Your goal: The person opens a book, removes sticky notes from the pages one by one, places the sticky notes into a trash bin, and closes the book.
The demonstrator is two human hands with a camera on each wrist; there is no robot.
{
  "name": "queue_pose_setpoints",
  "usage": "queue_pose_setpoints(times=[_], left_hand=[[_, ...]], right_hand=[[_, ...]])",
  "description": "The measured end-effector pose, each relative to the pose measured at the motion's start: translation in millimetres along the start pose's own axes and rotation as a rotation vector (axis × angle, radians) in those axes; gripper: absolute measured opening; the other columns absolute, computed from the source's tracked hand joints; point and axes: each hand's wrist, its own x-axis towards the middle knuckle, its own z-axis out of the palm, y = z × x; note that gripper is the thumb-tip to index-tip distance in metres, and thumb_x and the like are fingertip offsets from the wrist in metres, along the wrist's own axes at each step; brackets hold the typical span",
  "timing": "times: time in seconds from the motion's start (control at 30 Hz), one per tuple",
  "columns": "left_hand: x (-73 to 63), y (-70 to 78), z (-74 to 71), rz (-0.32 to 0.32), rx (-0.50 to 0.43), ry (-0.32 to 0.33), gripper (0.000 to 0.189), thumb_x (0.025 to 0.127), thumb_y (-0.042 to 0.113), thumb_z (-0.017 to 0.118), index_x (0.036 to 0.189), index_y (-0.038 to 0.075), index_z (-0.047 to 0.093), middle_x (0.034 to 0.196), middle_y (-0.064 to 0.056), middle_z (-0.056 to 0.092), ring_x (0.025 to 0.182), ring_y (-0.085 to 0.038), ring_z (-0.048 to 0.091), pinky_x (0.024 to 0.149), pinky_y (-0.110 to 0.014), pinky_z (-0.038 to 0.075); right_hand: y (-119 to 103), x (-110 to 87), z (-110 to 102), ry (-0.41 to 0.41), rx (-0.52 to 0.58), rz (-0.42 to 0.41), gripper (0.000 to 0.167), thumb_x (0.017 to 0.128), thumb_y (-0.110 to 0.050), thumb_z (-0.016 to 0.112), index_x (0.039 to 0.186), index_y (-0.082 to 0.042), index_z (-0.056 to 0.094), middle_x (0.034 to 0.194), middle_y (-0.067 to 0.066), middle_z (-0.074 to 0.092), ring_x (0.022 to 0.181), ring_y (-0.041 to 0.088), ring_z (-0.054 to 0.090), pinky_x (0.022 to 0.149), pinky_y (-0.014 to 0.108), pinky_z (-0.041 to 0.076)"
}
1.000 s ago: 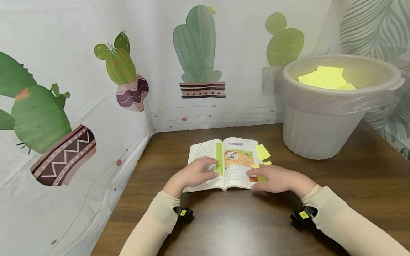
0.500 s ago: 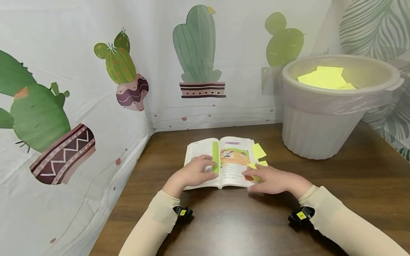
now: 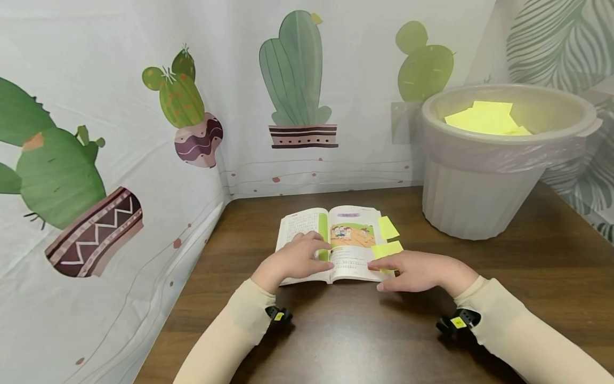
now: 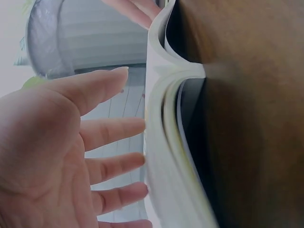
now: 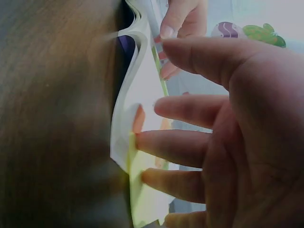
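An open book [image 3: 350,260] with printed text and a picture lies on the table. My left hand [image 3: 295,260] rests over its left page; in the left wrist view the extended fingertips [image 4: 137,159] meet the paper. Two yellow sticky notes [image 3: 389,228] jut out from the book's right edge. Over the lower sticky note [image 3: 386,249] is my right hand [image 3: 419,269], its fingers spread. The right wrist view has the middle fingertips right at that yellow note, the thumb apart from the forefinger. A small orange-red patch shows at the fingertips there.
A grey bin [image 3: 479,197] with a plastic liner stands on the brown wooden table [image 3: 336,330] at the back right. Several yellow papers [image 3: 484,118] show inside it. A white cloth [image 3: 364,160] printed with cacti hangs behind and to the left.
The book has slid slightly left. My left hand has shifted a little right over the page. The right hand first went left, then back right, uncovering more of the lower sticky note.
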Motion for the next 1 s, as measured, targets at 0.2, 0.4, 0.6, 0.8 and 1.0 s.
queue_pose_setpoints(times=[0.2, 0.4, 0.6, 0.8, 1.0], left_hand=[[20.0, 8.4, -14.6, 0.024, 0.043, -0.114, 0.047, 0.098, 0.048, 0.066, 0.134, 0.018, 0.067, 0.131, -0.003, 0.065, 0.113, -0.02, 0.057, 0.1, -0.04, 0.046], [42.4, 16.6, -26.1, -0.001, 0.031, -0.233, 0.038, 0.099, 0.045, 0.064, 0.124, 0.016, 0.068, 0.115, -0.001, 0.067, 0.098, -0.015, 0.058, 0.088, -0.035, 0.049], [65.5, 20.8, -29.6, -0.027, -0.001, -0.268, 0.031, 0.099, 0.046, 0.063, 0.114, 0.02, 0.07, 0.104, 0.003, 0.065, 0.083, -0.013, 0.06, 0.074, -0.032, 0.049], [95.9, 20.2, -31.5, 0.003, -0.115, -0.341, 0.038, 0.103, 0.042, 0.059, 0.077, 0.015, 0.061, 0.068, 0.003, 0.052, 0.058, -0.011, 0.044, 0.059, -0.027, 0.039], [123.2, 21.4, -33.6, -0.1, -0.264, -0.404, 0.043, 0.102, 0.049, 0.057, 0.079, 0.013, 0.062, 0.072, -0.001, 0.061, 0.063, -0.016, 0.055, 0.058, -0.031, 0.045]], right_hand=[[-6.0, -6.9, -1.9, -0.041, -0.018, -0.001, 0.069, 0.096, -0.055, 0.064, 0.155, -0.021, 0.048, 0.151, 0.009, 0.056, 0.14, 0.03, 0.052, 0.114, 0.054, 0.042], [-2.9, -7.8, -7.8, -0.059, 0.114, 0.009, 0.066, 0.097, -0.052, 0.066, 0.154, -0.022, 0.049, 0.143, 0.006, 0.064, 0.132, 0.022, 0.062, 0.11, 0.047, 0.047], [15.1, -1.5, -13.3, 0.038, 0.191, -0.043, 0.057, 0.099, -0.045, 0.066, 0.149, -0.019, 0.055, 0.13, 0.003, 0.071, 0.12, 0.017, 0.067, 0.095, 0.037, 0.053], [37.1, 2.6, -16.1, 0.152, 0.174, -0.03, 0.056, 0.1, -0.045, 0.063, 0.147, -0.014, 0.057, 0.134, 0.007, 0.069, 0.125, 0.027, 0.063, 0.098, 0.045, 0.052], [54.5, 4.9, -19.2, 0.241, 0.149, 0.003, 0.059, 0.102, -0.046, 0.06, 0.147, -0.009, 0.056, 0.149, 0.016, 0.058, 0.141, 0.04, 0.051, 0.112, 0.06, 0.043]])
